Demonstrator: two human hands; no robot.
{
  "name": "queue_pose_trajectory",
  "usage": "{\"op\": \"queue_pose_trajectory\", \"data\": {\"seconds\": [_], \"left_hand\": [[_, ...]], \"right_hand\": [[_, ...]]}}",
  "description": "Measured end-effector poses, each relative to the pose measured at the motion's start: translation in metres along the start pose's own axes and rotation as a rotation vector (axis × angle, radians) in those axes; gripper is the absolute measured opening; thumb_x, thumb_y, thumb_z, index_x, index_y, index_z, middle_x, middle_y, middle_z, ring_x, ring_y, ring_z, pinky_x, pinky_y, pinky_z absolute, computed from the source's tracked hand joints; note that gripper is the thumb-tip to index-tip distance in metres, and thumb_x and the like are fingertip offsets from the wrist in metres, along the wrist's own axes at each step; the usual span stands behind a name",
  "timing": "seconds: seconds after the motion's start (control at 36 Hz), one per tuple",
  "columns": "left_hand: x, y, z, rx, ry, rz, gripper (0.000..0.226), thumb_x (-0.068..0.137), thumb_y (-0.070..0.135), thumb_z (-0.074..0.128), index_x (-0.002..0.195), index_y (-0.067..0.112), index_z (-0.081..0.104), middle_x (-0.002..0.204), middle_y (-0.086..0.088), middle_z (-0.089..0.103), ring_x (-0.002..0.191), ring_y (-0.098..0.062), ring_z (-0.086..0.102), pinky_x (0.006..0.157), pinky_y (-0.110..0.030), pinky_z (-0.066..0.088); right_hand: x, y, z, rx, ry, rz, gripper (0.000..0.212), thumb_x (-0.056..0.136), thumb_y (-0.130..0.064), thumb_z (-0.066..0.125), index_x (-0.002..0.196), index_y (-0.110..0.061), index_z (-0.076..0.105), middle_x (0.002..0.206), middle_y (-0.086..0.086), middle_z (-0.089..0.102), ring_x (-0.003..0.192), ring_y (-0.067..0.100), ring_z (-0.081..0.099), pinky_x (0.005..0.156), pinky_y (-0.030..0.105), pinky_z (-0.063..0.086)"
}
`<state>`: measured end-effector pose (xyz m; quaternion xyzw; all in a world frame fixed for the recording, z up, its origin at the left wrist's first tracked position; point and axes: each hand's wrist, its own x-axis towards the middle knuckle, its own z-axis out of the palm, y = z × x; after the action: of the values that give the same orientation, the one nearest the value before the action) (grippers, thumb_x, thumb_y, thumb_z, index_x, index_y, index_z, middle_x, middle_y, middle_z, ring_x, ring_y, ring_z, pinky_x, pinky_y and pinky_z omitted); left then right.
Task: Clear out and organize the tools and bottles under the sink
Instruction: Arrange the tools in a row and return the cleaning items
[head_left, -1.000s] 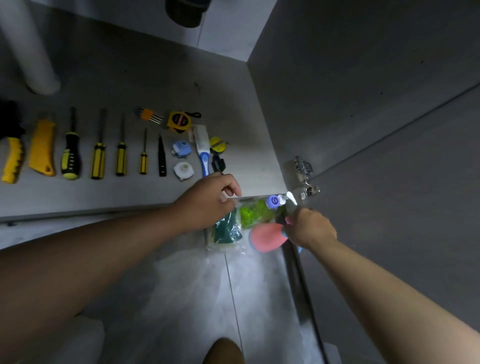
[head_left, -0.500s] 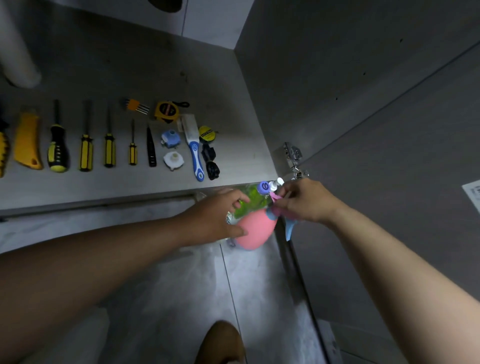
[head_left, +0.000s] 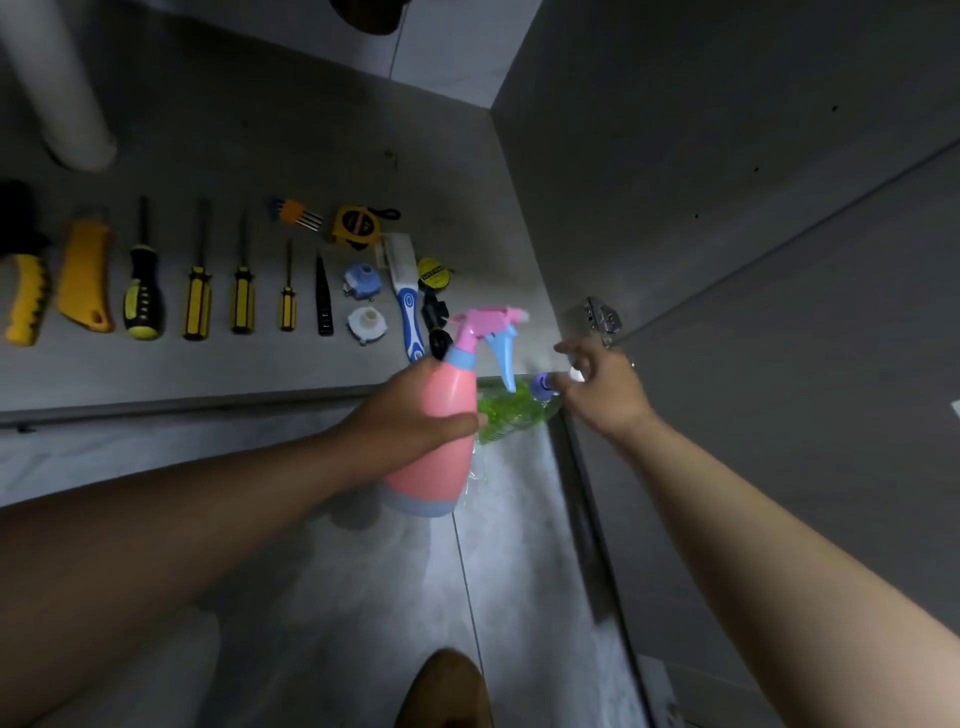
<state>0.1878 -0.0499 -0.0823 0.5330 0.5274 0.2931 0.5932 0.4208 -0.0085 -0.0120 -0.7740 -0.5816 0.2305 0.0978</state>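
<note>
My left hand (head_left: 405, 421) grips a pink spray bottle (head_left: 441, 447) with a pale blue base and a pink and blue trigger head (head_left: 493, 325). It holds the bottle upright above the floor in front of the cabinet edge. Behind it lies a green bottle (head_left: 511, 410) in clear wrap, with a purple pump top (head_left: 542, 384). My right hand (head_left: 605, 389) is beside that pump, fingers loosely spread, fingertips at its white nozzle. Tools lie in a row on the cabinet floor (head_left: 311, 150): several yellow-and-black screwdrivers (head_left: 197, 306), a yellow tape measure (head_left: 356, 224) and a blue-handled brush (head_left: 406, 296).
A white drain pipe (head_left: 57, 93) stands at the back left of the cabinet. Its grey side wall (head_left: 675, 156) and a metal hinge (head_left: 597, 317) are on the right, with the open door (head_left: 805, 389) beyond. Yellow-handled tools (head_left: 83, 275) lie far left.
The pink spray bottle has passed from my right hand to my left and been lifted upright. My right hand has let go of its trigger head and moved to the green bottle's pump.
</note>
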Motion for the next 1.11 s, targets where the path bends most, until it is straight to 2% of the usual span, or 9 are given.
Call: {"op": "queue_pose_trajectory", "data": {"seconds": [0.06, 0.14, 0.22, 0.31, 0.53, 0.72, 0.83, 0.94, 1.11], "left_hand": [[0.0, -0.001, -0.007, -0.09, 0.051, -0.017, 0.045, 0.073, 0.049, 0.083, 0.11, 0.038, 0.059, 0.094, 0.013, 0.072, 0.078, -0.006, 0.071, 0.068, -0.033, 0.06], [-0.001, 0.001, -0.017, -0.179, 0.11, -0.024, 0.049, 0.07, 0.055, 0.081, 0.111, 0.04, 0.058, 0.096, 0.014, 0.071, 0.08, -0.006, 0.071, 0.067, -0.031, 0.058], [-0.001, 0.004, -0.025, -0.213, 0.157, -0.027, 0.057, 0.066, 0.062, 0.077, 0.113, 0.039, 0.056, 0.104, 0.012, 0.067, 0.09, -0.012, 0.069, 0.073, -0.038, 0.059], [0.0, 0.008, -0.033, -0.249, 0.195, -0.021, 0.05, 0.066, 0.062, 0.077, 0.108, 0.045, 0.056, 0.101, 0.017, 0.067, 0.087, -0.007, 0.069, 0.065, -0.03, 0.054], [0.005, 0.017, -0.048, -0.301, 0.295, 0.041, 0.044, 0.078, 0.046, 0.082, 0.114, 0.043, 0.058, 0.096, 0.024, 0.068, 0.078, 0.001, 0.068, 0.068, -0.031, 0.055], [0.004, 0.016, -0.06, -0.367, 0.289, 0.075, 0.044, 0.069, 0.049, 0.081, 0.109, 0.047, 0.063, 0.102, 0.021, 0.071, 0.086, -0.003, 0.071, 0.071, -0.034, 0.058], [0.007, 0.011, -0.069, -0.365, 0.322, 0.082, 0.061, 0.06, 0.057, 0.079, 0.116, 0.039, 0.063, 0.102, 0.017, 0.072, 0.088, -0.005, 0.07, 0.07, -0.032, 0.058], [0.011, 0.005, -0.077, -0.391, 0.342, 0.078, 0.055, 0.066, 0.049, 0.083, 0.116, 0.035, 0.065, 0.101, 0.018, 0.074, 0.087, -0.003, 0.072, 0.065, -0.024, 0.056], [0.017, 0.0, -0.079, -0.393, 0.347, 0.047, 0.066, 0.056, 0.058, 0.083, 0.115, 0.034, 0.064, 0.103, 0.012, 0.074, 0.091, -0.009, 0.073, 0.074, -0.037, 0.061]], "right_hand": [[0.001, 0.008, 0.014, -0.115, -0.047, -0.064, 0.044, 0.085, -0.02, 0.074, 0.127, -0.02, 0.065, 0.116, 0.018, 0.058, 0.104, 0.028, 0.06, 0.096, 0.028, 0.046], [0.0, 0.013, 0.03, -0.203, -0.037, -0.162, 0.031, 0.086, -0.016, 0.072, 0.116, -0.017, 0.069, 0.109, 0.015, 0.06, 0.1, 0.03, 0.061, 0.083, 0.019, 0.038], [0.0, 0.009, 0.033, -0.251, -0.022, -0.202, 0.016, 0.086, -0.011, 0.067, 0.101, -0.017, 0.071, 0.102, 0.013, 0.06, 0.088, 0.03, 0.063, 0.075, 0.022, 0.039], [0.001, -0.002, 0.022, -0.245, -0.016, -0.184, 0.013, 0.081, -0.012, 0.068, 0.091, -0.02, 0.07, 0.095, 0.012, 0.062, 0.084, 0.026, 0.062, 0.072, 0.021, 0.039], [0.027, -0.059, -0.049, -0.114, 0.29, -0.277, 0.006, 0.079, -0.024, 0.07, 0.084, -0.021, 0.069, 0.072, -0.01, 0.064, 0.073, 0.01, 0.06, 0.064, 0.013, 0.036], [0.079, -0.084, -0.064, -0.315, 0.292, -0.305, 0.029, 0.086, -0.017, 0.058, 0.108, -0.02, 0.076, 0.107, 0.013, 0.074, 0.107, 0.032, 0.067, 0.091, 0.032, 0.051], [0.109, -0.088, -0.055, -0.339, 0.306, -0.299, 0.029, 0.087, -0.011, 0.054, 0.106, -0.016, 0.076, 0.108, 0.02, 0.071, 0.107, 0.037, 0.065, 0.091, 0.034, 0.05], [0.136, -0.09, -0.053, -0.359, 0.314, -0.235, 0.031, 0.092, -0.01, 0.051, 0.113, -0.013, 0.073, 0.12, 0.023, 0.065, 0.112, 0.04, 0.062, 0.099, 0.037, 0.049], [0.152, -0.092, -0.053, -0.357, 0.342, -0.17, 0.034, 0.091, -0.009, 0.051, 0.12, -0.012, 0.07, 0.125, 0.025, 0.059, 0.114, 0.043, 0.06, 0.1, 0.037, 0.048]]}}
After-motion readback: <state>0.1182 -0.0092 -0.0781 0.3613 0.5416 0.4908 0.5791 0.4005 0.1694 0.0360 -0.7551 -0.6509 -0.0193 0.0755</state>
